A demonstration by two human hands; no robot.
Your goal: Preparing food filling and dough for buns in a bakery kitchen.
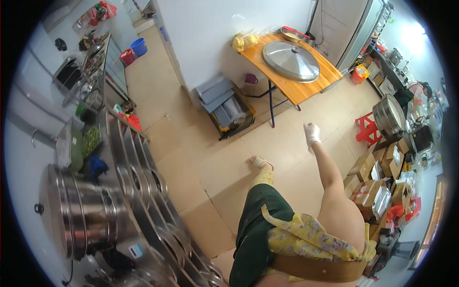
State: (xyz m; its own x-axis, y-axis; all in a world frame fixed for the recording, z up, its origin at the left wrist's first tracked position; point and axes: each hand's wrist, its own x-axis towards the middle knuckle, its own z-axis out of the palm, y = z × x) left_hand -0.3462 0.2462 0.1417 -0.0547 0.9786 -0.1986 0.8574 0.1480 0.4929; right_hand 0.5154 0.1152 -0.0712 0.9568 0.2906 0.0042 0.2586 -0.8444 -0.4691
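My right hand (311,134), in a white glove, is held out over the tiled floor below the wooden folding table (331,75), its fingers curled; whether they hold anything is too small to tell. My left hand is not in view. Below me are my green apron (253,225), yellow floral clothing (296,237) and a sandaled foot (262,161). On the table lie a large steel lid (290,60), a bag of yellow items (246,41) and a bowl (291,34).
Steel steamers (83,213) and racks (143,182) line the left. A dark bin (227,112) stands beside the table. At right are cardboard boxes (366,191), a pot (388,115) by a red stool (367,129), and another person (416,93). The tiled floor (158,81) runs back past a wall.
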